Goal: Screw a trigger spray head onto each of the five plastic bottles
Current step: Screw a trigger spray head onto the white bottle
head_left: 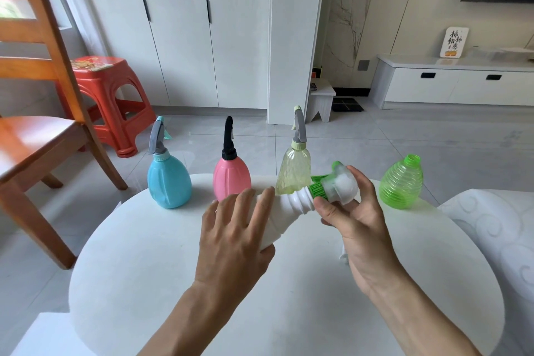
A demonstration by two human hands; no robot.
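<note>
1. On the white tabletop [144,254], far left, I see a blue bottle [169,185] with a grey spray head, upright.
2. Next, a pink bottle [231,179] with a black head; my left hand [234,240] covers its base.
3. That left hand lies over the tilted white bottle [291,205], fingers nearly straight; the bottle's lower part is hidden.
4. A yellowish bottle [293,173] stands capped behind.
5. My right hand [355,217] grips the green-collared spray head [336,185] at the white bottle's neck; its trigger is hard to make out.
6. Far right, a green bottle [401,182] stands uncapped.
</note>
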